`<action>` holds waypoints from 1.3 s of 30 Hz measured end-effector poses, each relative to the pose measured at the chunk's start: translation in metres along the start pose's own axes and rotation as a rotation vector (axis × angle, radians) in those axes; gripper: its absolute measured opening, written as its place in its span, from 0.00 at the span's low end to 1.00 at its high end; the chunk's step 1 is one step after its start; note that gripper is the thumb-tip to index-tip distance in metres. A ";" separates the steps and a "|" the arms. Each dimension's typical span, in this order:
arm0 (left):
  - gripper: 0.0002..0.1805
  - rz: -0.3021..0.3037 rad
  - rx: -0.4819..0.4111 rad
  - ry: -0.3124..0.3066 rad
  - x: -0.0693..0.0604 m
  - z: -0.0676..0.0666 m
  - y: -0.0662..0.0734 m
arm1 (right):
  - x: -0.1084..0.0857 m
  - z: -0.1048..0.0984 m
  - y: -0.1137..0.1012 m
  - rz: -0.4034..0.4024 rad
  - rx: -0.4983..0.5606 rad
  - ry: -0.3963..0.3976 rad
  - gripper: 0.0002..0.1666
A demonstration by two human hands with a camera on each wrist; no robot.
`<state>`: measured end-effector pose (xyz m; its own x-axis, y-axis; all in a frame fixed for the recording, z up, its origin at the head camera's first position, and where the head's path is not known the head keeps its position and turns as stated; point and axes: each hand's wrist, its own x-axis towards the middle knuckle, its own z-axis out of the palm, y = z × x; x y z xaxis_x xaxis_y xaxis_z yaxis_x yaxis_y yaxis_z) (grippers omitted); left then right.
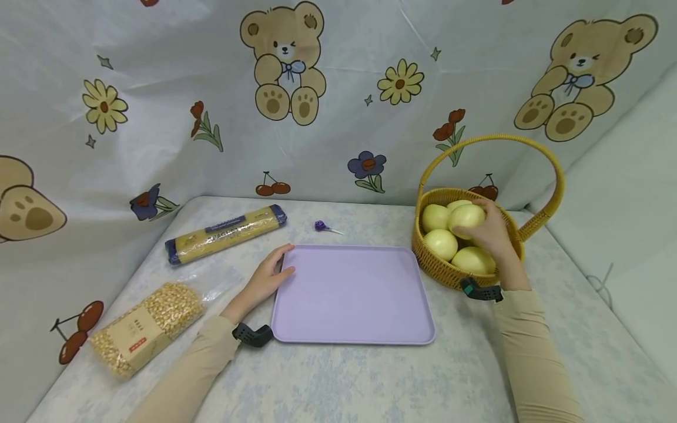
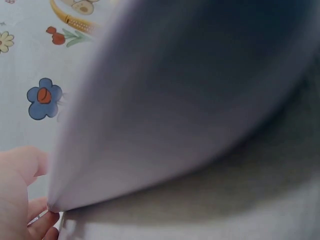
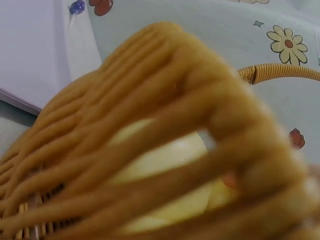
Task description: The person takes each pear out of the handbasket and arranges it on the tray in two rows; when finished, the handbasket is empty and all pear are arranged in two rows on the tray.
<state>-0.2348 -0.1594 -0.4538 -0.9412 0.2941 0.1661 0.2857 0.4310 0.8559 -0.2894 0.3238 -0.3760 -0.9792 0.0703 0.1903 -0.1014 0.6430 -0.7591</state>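
My right hand (image 1: 493, 230) reaches into the yellow wicker basket (image 1: 444, 271) and holds a pale yellow-green round fruit (image 1: 465, 220) between thumb and fingers. Several similar fruits lie around it in the basket. In the right wrist view the woven rim (image 3: 165, 100) blocks most of the hand, and pale fruit (image 3: 170, 165) shows through its gaps. On the left, my left hand (image 1: 262, 283) grips the lilac tray (image 1: 353, 294) near its far left corner, with the thumb over the rim. The left wrist view shows fingertips at the tray's edge (image 2: 100, 185).
A spaghetti pack (image 1: 227, 234) lies at the back left, with a clear bag of corn kernels (image 1: 153, 326) nearer the front. A purple lollipop (image 1: 320, 225) rests behind the tray. The basket's tall handle (image 1: 494, 138) arches over the fruit. A patterned cloth hangs behind.
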 end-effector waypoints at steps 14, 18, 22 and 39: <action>0.26 -0.016 0.003 0.072 0.008 0.002 -0.027 | -0.023 0.011 -0.073 0.061 0.151 0.140 0.48; 0.24 -0.013 0.001 0.101 0.007 0.003 -0.024 | -0.034 0.027 -0.095 0.035 0.168 0.096 0.48; 0.23 -0.018 -0.001 0.111 0.007 0.005 -0.024 | -0.041 0.052 -0.107 -0.024 0.165 0.046 0.48; 0.24 -0.017 -0.005 0.121 0.010 0.003 -0.026 | -0.039 0.196 -0.145 -0.172 0.236 -0.296 0.45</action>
<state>-0.2507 -0.1652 -0.4764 -0.9609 0.1814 0.2091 0.2689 0.4310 0.8614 -0.2713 0.0781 -0.3952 -0.9494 -0.2669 0.1655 -0.2714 0.4318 -0.8602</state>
